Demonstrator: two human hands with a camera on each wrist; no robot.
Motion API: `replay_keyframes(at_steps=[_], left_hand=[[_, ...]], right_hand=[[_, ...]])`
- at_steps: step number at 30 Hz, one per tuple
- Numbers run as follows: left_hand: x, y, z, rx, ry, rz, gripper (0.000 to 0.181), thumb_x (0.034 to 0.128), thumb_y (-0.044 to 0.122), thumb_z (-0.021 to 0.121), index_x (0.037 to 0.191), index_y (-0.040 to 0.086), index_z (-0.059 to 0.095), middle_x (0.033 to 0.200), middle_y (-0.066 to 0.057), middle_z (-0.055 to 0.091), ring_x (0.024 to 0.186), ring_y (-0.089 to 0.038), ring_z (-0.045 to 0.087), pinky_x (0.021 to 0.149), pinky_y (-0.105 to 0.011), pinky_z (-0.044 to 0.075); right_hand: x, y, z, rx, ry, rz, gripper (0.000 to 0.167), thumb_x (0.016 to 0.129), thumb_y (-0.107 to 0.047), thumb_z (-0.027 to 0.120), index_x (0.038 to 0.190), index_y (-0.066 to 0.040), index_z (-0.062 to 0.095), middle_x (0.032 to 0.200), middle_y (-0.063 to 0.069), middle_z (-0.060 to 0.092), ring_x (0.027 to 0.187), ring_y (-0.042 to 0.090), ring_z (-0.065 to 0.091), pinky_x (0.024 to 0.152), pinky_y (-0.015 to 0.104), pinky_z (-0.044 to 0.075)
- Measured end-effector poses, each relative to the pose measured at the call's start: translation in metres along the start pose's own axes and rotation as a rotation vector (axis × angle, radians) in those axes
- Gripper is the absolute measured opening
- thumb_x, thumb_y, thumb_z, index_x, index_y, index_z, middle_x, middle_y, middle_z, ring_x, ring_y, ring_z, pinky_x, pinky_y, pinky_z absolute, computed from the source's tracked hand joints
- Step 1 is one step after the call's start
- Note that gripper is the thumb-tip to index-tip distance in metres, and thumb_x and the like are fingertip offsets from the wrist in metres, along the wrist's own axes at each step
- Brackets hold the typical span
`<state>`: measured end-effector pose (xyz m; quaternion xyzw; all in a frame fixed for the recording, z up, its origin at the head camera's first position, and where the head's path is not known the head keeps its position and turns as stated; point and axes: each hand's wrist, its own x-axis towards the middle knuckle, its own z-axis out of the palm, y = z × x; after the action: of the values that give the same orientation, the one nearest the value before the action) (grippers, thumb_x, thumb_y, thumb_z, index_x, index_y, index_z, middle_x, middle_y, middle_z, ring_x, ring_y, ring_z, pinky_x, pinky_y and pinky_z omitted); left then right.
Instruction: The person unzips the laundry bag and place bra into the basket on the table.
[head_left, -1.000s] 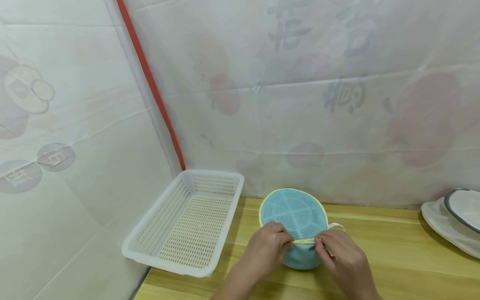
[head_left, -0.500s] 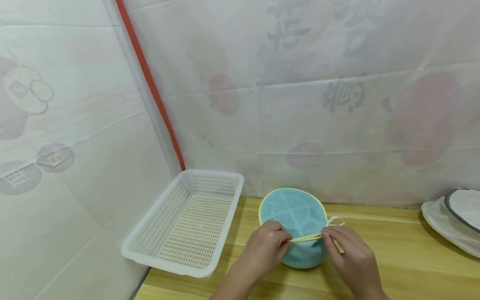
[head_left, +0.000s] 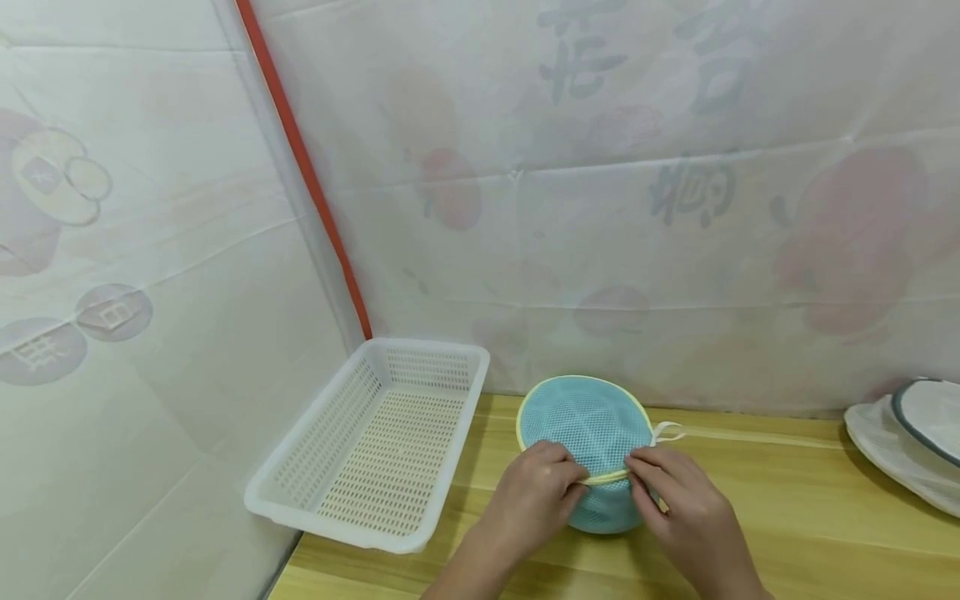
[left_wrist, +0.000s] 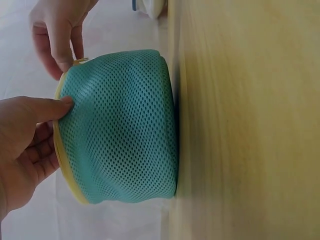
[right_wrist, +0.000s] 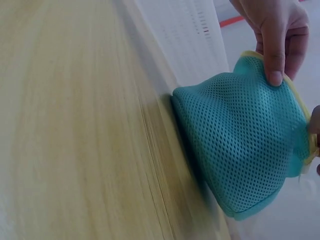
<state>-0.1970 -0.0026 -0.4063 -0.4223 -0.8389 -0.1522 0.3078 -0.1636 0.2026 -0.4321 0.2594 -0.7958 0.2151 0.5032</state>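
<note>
A round blue mesh laundry bag [head_left: 588,421] with yellow edging stands on the wooden table, and a white loop sticks out at its right side. My left hand [head_left: 528,492] pinches the yellow-trimmed edge at the front of its top. In the left wrist view the thumb of that left hand [left_wrist: 25,135] lies on the outside of the mesh. Close by on the right, my right hand [head_left: 686,508] pinches the same edge between thumb and fingers. Only its fingertips show at the border of the right wrist view, beside the mesh bag [right_wrist: 240,135].
A white perforated plastic basket [head_left: 442,508] stands left of the bag, near the wall corner. At the far right lies a white item with a dark-edged round piece [head_left: 930,417] on it. Printed sheeting [head_left: 600,250] hangs behind the table [head_left: 840,533].
My right hand slid right along the yellow edge half a second ago, and is now back left, nearer the left hand. The left hand has kept its grip almost in place.
</note>
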Motion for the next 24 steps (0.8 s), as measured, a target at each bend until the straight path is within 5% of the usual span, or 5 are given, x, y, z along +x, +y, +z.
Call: replay_keyframes(at_steps=[6, 10, 16, 20, 24], left_hand=[[0.0, 0.001, 0.002, -0.008, 0.034, 0.04, 0.006, 0.0815, 0.025, 0.081, 0.085, 0.021, 0.079, 0.082, 0.012, 0.067, 0.078, -0.002, 0.058, 0.081, -0.009, 0.046], [0.001, -0.003, 0.0, -0.034, 0.112, -0.009, 0.009, 0.0864, 0.027, 0.077, 0.088, 0.019, 0.078, 0.087, 0.01, 0.067, 0.083, -0.004, 0.06, 0.081, -0.013, 0.049], [0.001, -0.011, -0.006, -0.147, 0.261, -0.185, 0.008, 0.0821, 0.017, 0.08, 0.088, 0.013, 0.076, 0.085, 0.006, 0.066, 0.079, -0.007, 0.06, 0.07, -0.011, 0.048], [0.0, -0.012, -0.006, -0.139, 0.225, -0.212, 0.009, 0.081, 0.019, 0.081, 0.085, 0.015, 0.074, 0.084, 0.008, 0.064, 0.079, -0.007, 0.058, 0.07, -0.009, 0.046], [0.0, -0.011, -0.004, -0.091, 0.176, -0.201, 0.012, 0.0805, 0.024, 0.082, 0.085, 0.017, 0.073, 0.085, 0.009, 0.063, 0.083, -0.006, 0.059, 0.073, -0.01, 0.048]], right_hand=[[0.001, -0.003, -0.003, -0.048, -0.099, 0.061, 0.058, 0.105, -0.041, 0.038, 0.09, 0.0, 0.076, 0.1, 0.01, 0.069, 0.094, 0.027, 0.061, 0.106, 0.001, 0.023], [0.001, -0.003, -0.003, -0.058, -0.061, 0.113, 0.058, 0.104, -0.043, 0.04, 0.089, -0.001, 0.076, 0.096, 0.01, 0.07, 0.09, 0.027, 0.063, 0.103, -0.001, 0.025], [-0.001, -0.002, -0.003, -0.014, 0.034, 0.296, 0.009, 0.082, -0.008, 0.073, 0.089, -0.005, 0.077, 0.091, 0.004, 0.072, 0.092, 0.001, 0.061, 0.094, -0.002, 0.034], [-0.005, -0.002, -0.002, 0.003, 0.062, 0.39, 0.019, 0.072, 0.005, 0.075, 0.088, -0.005, 0.078, 0.089, 0.005, 0.072, 0.095, -0.021, 0.051, 0.097, 0.001, 0.035], [-0.005, -0.004, -0.002, 0.025, 0.113, 0.435, 0.016, 0.074, 0.008, 0.074, 0.088, -0.001, 0.077, 0.087, 0.011, 0.072, 0.093, -0.024, 0.051, 0.092, 0.002, 0.04]])
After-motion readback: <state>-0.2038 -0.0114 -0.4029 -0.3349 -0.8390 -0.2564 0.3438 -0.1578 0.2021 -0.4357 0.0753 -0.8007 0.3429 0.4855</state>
